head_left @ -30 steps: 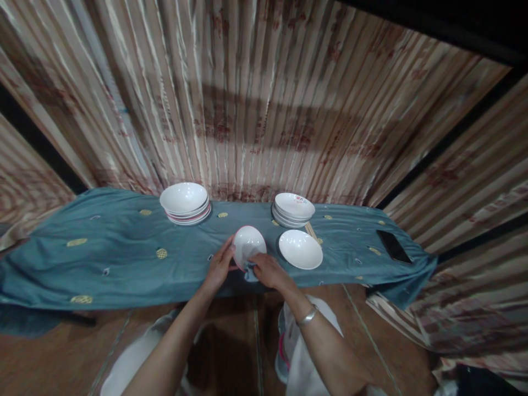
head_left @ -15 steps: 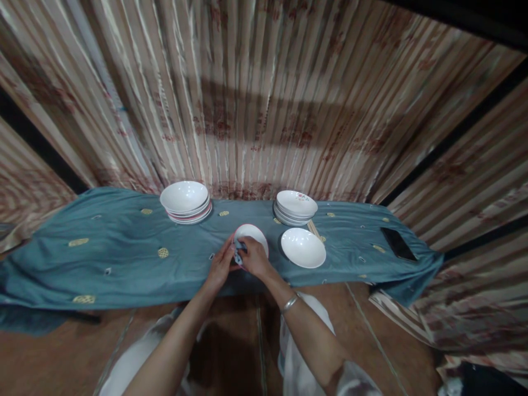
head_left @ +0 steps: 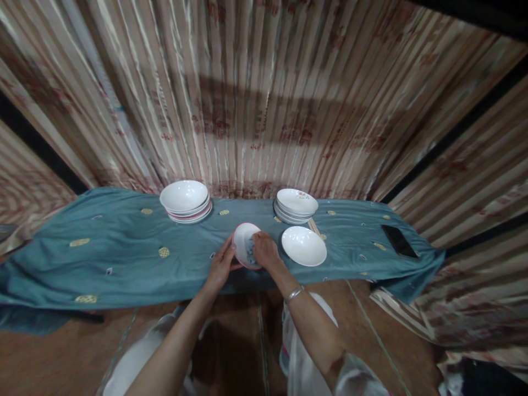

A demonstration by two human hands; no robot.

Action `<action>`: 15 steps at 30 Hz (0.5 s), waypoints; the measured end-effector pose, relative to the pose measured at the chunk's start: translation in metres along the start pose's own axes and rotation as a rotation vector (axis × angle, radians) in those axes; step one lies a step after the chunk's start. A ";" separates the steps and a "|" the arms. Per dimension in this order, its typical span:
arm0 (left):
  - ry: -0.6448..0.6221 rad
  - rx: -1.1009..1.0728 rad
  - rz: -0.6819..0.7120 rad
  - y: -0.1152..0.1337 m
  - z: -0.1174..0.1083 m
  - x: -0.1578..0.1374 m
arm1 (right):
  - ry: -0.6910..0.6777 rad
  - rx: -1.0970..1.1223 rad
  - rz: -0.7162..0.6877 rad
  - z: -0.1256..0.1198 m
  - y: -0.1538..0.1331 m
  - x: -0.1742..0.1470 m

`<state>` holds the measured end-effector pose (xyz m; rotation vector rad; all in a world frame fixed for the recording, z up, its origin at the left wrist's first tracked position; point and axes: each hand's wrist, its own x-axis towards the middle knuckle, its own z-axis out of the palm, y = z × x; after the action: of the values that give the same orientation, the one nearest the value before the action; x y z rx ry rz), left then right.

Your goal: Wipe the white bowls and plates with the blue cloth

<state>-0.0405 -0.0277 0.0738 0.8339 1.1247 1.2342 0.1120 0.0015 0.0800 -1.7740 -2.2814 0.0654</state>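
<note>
In front of me a white bowl with a red rim is gripped at its left side by my left hand. My right hand is closed on a bluish-grey cloth, which it presses against the inside of the bowl. Just right of my right hand, a shallow white bowl lies on the table.
A blue-green cloth with yellow motifs covers the table. Stacked white bowls stand back left, and a stack of white plates back right. A black phone lies at the right. Striped curtains hang behind.
My right hand has moved with the cloth from the left part of the bowl to its right side. My left hand keeps hold of the rim.
</note>
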 end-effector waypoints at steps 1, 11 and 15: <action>0.005 -0.005 -0.011 0.000 0.000 0.000 | -0.013 -0.002 -0.012 0.001 0.001 -0.002; 0.019 -0.093 -0.057 0.002 0.000 0.004 | -0.230 0.257 -0.023 -0.014 -0.001 -0.020; 0.050 -0.136 -0.056 -0.002 -0.002 0.006 | -0.225 0.512 -0.076 -0.018 -0.007 -0.024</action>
<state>-0.0423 -0.0220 0.0700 0.6685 1.0841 1.2762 0.1149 -0.0257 0.0942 -1.4669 -2.2037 0.7934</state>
